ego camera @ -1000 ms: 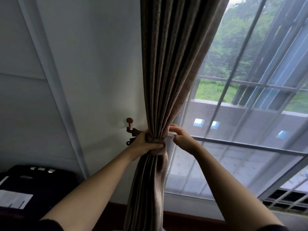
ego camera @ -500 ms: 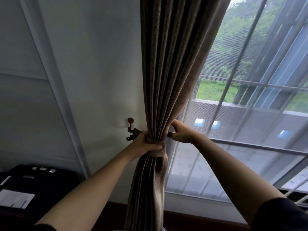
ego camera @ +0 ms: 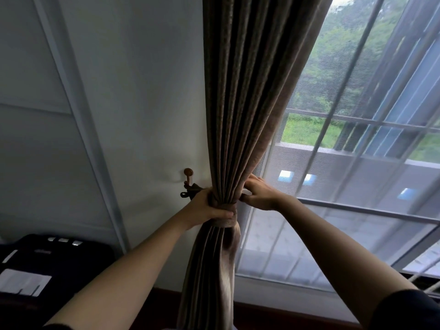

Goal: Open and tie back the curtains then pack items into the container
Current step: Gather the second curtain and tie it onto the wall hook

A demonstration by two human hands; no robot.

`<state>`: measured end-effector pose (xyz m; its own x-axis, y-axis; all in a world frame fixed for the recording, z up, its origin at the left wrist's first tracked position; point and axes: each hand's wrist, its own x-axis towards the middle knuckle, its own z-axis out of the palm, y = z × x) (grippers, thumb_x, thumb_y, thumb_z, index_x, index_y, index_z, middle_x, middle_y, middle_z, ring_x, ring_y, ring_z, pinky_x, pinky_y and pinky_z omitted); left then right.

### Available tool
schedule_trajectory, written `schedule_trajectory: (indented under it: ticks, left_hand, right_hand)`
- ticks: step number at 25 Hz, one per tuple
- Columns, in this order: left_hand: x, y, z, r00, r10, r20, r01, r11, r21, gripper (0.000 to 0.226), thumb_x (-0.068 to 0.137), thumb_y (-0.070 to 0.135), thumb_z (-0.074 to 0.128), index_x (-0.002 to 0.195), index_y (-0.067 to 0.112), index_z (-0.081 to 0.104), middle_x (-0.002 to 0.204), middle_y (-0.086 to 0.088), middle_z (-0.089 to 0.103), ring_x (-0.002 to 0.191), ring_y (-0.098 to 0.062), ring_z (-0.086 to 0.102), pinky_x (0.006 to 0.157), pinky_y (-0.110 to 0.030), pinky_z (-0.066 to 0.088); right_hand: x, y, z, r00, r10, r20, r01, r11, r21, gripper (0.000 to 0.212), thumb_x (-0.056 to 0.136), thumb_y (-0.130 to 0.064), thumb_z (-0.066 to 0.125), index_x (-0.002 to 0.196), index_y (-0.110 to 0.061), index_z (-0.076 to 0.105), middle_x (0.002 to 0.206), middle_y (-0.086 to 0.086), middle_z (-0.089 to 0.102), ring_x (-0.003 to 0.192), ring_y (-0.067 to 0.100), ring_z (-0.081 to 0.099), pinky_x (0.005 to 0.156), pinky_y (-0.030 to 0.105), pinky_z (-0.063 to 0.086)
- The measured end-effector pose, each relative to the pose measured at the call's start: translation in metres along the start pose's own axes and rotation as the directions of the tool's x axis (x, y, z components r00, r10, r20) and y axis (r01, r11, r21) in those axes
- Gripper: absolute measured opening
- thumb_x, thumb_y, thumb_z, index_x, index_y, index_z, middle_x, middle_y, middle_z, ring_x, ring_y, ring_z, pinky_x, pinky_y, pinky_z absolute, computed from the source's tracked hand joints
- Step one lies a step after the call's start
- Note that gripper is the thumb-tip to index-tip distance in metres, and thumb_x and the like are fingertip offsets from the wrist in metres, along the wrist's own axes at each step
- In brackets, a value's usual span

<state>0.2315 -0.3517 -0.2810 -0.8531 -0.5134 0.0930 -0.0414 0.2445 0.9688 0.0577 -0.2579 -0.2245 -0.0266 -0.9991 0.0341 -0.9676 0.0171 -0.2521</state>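
Observation:
A brown pleated curtain (ego camera: 240, 96) hangs gathered into a bunch beside the window. A matching fabric tieback band (ego camera: 227, 216) wraps around its waist. My left hand (ego camera: 207, 209) clutches the bunch and the band from the left. My right hand (ego camera: 258, 195) presses against the curtain's right edge at the same height, fingers around the fabric and a pale piece behind it. A wooden-knobbed wall hook (ego camera: 188, 178) sits just left of the bunch, with the tieback's dark end (ego camera: 190, 190) hanging at it.
A sheer white curtain (ego camera: 333, 186) covers the window (ego camera: 371, 129) on the right. A dark suitcase-like case (ego camera: 45, 263) with a white label lies at lower left against the white panelled wall (ego camera: 119, 91). A dark wooden skirting (ego camera: 273, 315) runs along the bottom.
My right hand slid in from the right and up onto the curtain's edge. My left hand kept its grip on the gathered bunch. The view shifted slightly.

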Motion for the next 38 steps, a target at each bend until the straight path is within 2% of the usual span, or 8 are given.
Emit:
schedule_trajectory:
  ticks: [4, 8, 18, 20, 23, 27, 33, 38]
  left_hand:
    - [-0.001, 0.001, -0.001, 1.000, 0.014, 0.010, -0.015, 0.999, 0.050, 0.062, 0.059, 0.030, 0.082, 0.115, 0.013, 0.063, 0.111, -0.006, 0.069, 0.106, -0.018, 0.065, 0.095, -0.039, 0.052]
    - [0.003, 0.001, 0.004, 0.999, 0.009, -0.031, -0.007, 0.998, 0.061, 0.062, 0.060, 0.027, 0.083, 0.116, 0.012, 0.062, 0.108, -0.004, 0.069, 0.104, -0.017, 0.065, 0.094, -0.040, 0.052]
    - [0.008, 0.006, 0.000, 0.996, -0.071, 0.055, 0.065, 0.994, 0.092, 0.055, 0.066, 0.024, 0.076, 0.118, 0.018, 0.057, 0.111, 0.001, 0.065, 0.105, -0.010, 0.061, 0.091, -0.028, 0.051]
    - [0.005, 0.013, -0.003, 0.990, -0.119, 0.079, 0.125, 0.989, -0.081, 0.028, 0.072, 0.010, 0.055, 0.097, 0.014, 0.065, 0.090, 0.003, 0.067, 0.086, -0.007, 0.062, 0.078, -0.020, 0.049]
    - [0.012, 0.017, -0.011, 0.973, -0.226, -0.039, 0.202, 0.925, -0.322, 0.046, 0.089, 0.003, 0.032, 0.064, 0.015, 0.069, 0.062, 0.003, 0.067, 0.064, -0.011, 0.062, 0.064, -0.019, 0.049]
    - [0.018, 0.034, -0.023, 0.935, -0.350, -0.054, 0.339, 0.929, -0.150, 0.029, 0.092, 0.024, 0.054, 0.101, 0.000, 0.067, 0.095, -0.014, 0.073, 0.087, -0.020, 0.070, 0.079, -0.030, 0.056]
    - [0.025, 0.043, -0.029, 0.958, -0.280, -0.055, 0.275, 0.958, -0.082, 0.024, 0.088, 0.013, 0.062, 0.102, -0.006, 0.067, 0.099, -0.022, 0.071, 0.093, -0.027, 0.070, 0.084, -0.037, 0.057]
    - [0.019, 0.036, -0.026, 0.967, -0.240, -0.081, 0.232, 0.968, -0.099, 0.031, 0.089, 0.012, 0.060, 0.112, -0.009, 0.057, 0.109, -0.025, 0.066, 0.098, -0.028, 0.069, 0.084, -0.035, 0.057]
  right_hand:
    - [-0.009, 0.011, -0.004, 0.983, -0.125, -0.136, 0.072, 0.938, -0.339, 0.032, 0.084, -0.042, 0.042, 0.105, -0.028, 0.063, 0.107, -0.004, 0.067, 0.105, 0.022, 0.056, 0.078, 0.035, 0.030]
    - [-0.021, 0.017, -0.005, 0.971, -0.120, -0.208, 0.021, 0.905, -0.424, 0.039, 0.088, -0.054, 0.035, 0.100, -0.033, 0.066, 0.078, -0.003, 0.068, 0.085, 0.018, 0.057, 0.079, 0.035, 0.031]
    - [-0.045, 0.024, 0.019, 0.948, 0.092, -0.303, -0.044, 0.986, 0.161, 0.014, 0.088, -0.018, 0.061, 0.085, -0.004, 0.064, 0.077, 0.006, 0.056, 0.068, 0.021, 0.054, 0.061, 0.028, 0.040]
    - [-0.042, 0.022, 0.017, 0.962, 0.146, -0.230, -0.090, 0.967, 0.238, 0.011, 0.091, -0.013, 0.056, 0.088, -0.003, 0.058, 0.074, 0.004, 0.054, 0.070, 0.019, 0.050, 0.058, 0.018, 0.035]
    - [-0.038, 0.024, 0.020, 0.963, 0.176, -0.205, -0.123, 0.961, 0.247, 0.008, 0.091, -0.010, 0.054, 0.091, -0.003, 0.056, 0.074, 0.004, 0.053, 0.071, 0.020, 0.050, 0.055, 0.014, 0.032]
    - [-0.034, 0.021, 0.024, 0.954, 0.224, -0.200, -0.151, 0.933, 0.326, 0.005, 0.090, -0.010, 0.054, 0.092, -0.006, 0.056, 0.070, -0.003, 0.053, 0.071, 0.019, 0.050, 0.058, 0.025, 0.034]
    - [-0.034, 0.014, 0.023, 0.941, 0.265, -0.211, -0.158, 0.893, 0.421, 0.016, 0.089, -0.014, 0.059, 0.104, -0.010, 0.059, 0.083, 0.006, 0.062, 0.075, 0.017, 0.055, 0.068, 0.029, 0.041]
    - [-0.035, 0.009, 0.028, 0.919, 0.313, -0.240, -0.174, 0.868, 0.465, 0.025, 0.091, -0.027, 0.056, 0.084, -0.004, 0.055, 0.071, 0.014, 0.058, 0.066, 0.026, 0.056, 0.063, 0.039, 0.045]
